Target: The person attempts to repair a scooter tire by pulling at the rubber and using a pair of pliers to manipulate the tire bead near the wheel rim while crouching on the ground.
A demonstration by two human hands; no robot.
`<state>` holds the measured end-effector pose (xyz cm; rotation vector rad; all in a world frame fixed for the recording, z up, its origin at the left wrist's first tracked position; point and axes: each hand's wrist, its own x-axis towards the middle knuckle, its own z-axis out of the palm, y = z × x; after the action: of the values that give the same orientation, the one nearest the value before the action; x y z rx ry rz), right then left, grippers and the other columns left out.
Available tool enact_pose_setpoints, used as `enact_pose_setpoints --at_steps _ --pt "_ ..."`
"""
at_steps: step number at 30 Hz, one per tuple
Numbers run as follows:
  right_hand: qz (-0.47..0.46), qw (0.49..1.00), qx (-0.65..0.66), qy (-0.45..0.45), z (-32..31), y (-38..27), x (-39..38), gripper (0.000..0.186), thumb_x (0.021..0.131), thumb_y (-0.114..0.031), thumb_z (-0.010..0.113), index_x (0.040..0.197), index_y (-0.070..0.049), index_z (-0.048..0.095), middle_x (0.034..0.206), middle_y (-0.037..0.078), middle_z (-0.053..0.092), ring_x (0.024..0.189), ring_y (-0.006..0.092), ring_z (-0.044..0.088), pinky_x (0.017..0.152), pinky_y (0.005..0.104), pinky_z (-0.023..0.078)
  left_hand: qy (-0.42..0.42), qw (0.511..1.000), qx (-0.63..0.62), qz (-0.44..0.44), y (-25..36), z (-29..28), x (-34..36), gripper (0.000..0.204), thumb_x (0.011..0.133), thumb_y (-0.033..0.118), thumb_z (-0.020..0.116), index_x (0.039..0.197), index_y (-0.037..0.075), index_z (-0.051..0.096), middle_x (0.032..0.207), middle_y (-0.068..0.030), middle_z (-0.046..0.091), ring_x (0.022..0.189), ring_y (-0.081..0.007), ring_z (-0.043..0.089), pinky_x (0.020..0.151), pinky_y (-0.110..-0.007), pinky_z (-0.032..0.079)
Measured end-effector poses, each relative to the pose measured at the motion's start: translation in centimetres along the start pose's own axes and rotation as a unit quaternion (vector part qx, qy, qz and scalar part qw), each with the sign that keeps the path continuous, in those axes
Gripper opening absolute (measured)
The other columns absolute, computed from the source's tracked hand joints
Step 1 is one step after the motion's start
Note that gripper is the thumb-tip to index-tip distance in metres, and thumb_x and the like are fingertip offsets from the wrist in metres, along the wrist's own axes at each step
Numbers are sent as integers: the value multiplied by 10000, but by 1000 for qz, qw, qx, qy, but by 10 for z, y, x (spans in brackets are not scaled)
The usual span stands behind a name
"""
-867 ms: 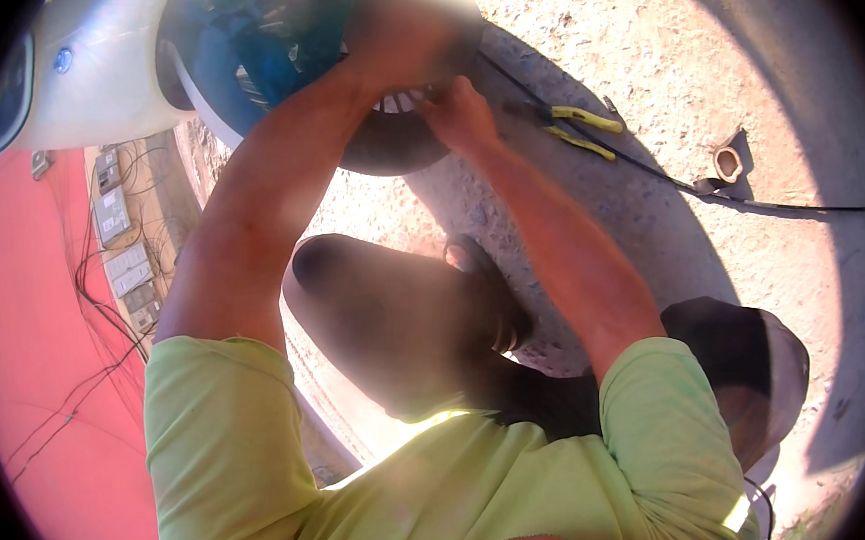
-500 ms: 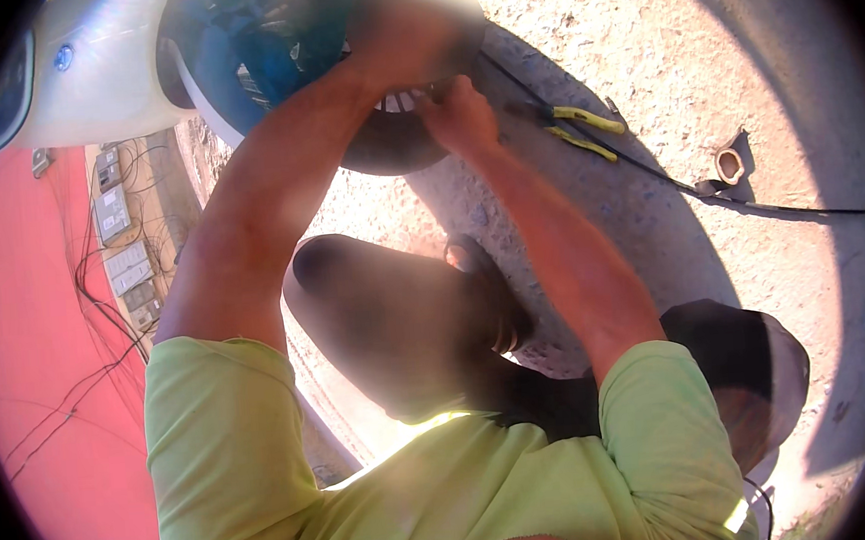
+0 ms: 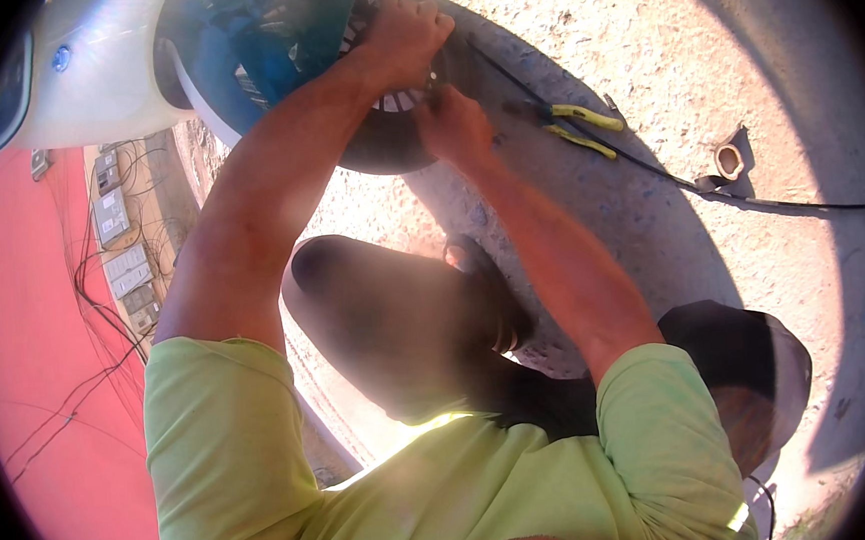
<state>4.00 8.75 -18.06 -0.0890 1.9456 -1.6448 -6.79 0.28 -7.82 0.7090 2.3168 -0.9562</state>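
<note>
A dark-tyred wheel (image 3: 384, 145) with pale spokes stands under the blue-green rounded bodywork (image 3: 281, 40) at the upper middle. My left hand (image 3: 408, 39) lies across the wheel's upper right side, knuckles bent and fingers curled in; what is under them is hidden. Just below it my right hand (image 3: 456, 130) is closed in a fist at the wheel's right edge. A small metallic piece (image 3: 431, 77) shows between the two hands, too small to name. Whatever the right fist holds is mostly covered by its fingers.
Yellow-handled pliers (image 3: 588, 129) lie on the ground to the right, across a thin black cable (image 3: 651, 169). Beyond them sits a small tan ring-shaped piece (image 3: 729, 161). White vehicle bodywork (image 3: 103, 77) and a red wall (image 3: 30, 328) with meter boxes (image 3: 113, 214) stand left.
My left hand, blurred by motion before, now shows sharply on the wheel, and more spokes are visible. My right hand has shifted slightly down and left.
</note>
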Motion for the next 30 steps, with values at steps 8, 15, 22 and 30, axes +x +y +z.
enact_pose_setpoints --at_steps 8,15,22,30 --pt "22 999 25 32 7 2 3 397 889 -401 661 1107 -69 654 1039 230 734 1016 435 694 884 527 544 -6 1000 20 -1 1 1 3 642 657 325 809 1214 106 578 1118 -120 608 1049 -302 615 928 -484 399" --pt "46 997 54 26 3 0 6 400 888 -384 678 1153 -88 631 1047 229 732 1029 431 692 895 525 546 -8 1000 20 0 0 3 4 689 644 358 837 1231 108 576 1123 -113 609 1064 -294 612 925 -478 403" --pt "10 999 10 42 3 2 10 350 913 -364 632 1089 -68 697 1021 226 732 979 446 692 869 532 542 -5 1000 10 -5 0 5 4 727 617 354 869 1236 111 574 1136 -110 610 1071 -289 611 924 -470 406" --pt "13 982 176 -62 8 23 35 354 914 -340 645 992 -16 764 868 179 731 836 321 706 782 431 538 -13 1000 14 -5 -2 7 5 767 597 374 889 1243 117 566 1138 -101 609 1078 -290 611 916 -467 397"
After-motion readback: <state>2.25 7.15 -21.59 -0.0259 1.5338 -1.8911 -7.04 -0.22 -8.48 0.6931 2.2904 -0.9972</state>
